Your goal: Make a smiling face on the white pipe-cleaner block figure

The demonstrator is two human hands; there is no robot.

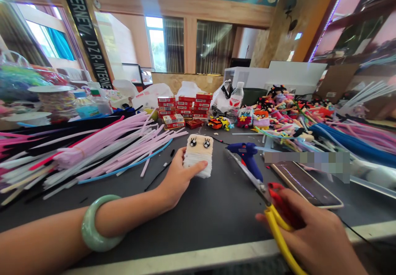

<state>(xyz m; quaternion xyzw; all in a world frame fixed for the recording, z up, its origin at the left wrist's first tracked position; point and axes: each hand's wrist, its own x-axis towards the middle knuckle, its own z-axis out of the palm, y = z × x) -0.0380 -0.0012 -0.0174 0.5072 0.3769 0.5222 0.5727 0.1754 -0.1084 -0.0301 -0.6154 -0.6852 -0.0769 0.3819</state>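
My left hand [182, 172], below a green bangle, grips a small block-shaped figure [199, 155] made of fuzzy pipe cleaner. Its upper part is cream with two black-and-white eyes and lashes; the lower part is white. My thumb lies across the front, and my fingers behind it are hidden. In my right hand [309, 229] is a pair of scissors [262, 188] with yellow and red handles, blades pointing up and left. Just beyond the blades lies a blue glue gun [247, 155] on the dark table. The scissors and the figure are apart.
Bundles of pink, white and black pipe cleaners [102, 143] cover the left side. Stacked red boxes [185, 108] stand at the back. A phone [306, 184] lies at right, near blue pipe cleaners [355, 143]. Small dolls [284, 106] are heaped behind, beside a plastic bottle [237, 95].
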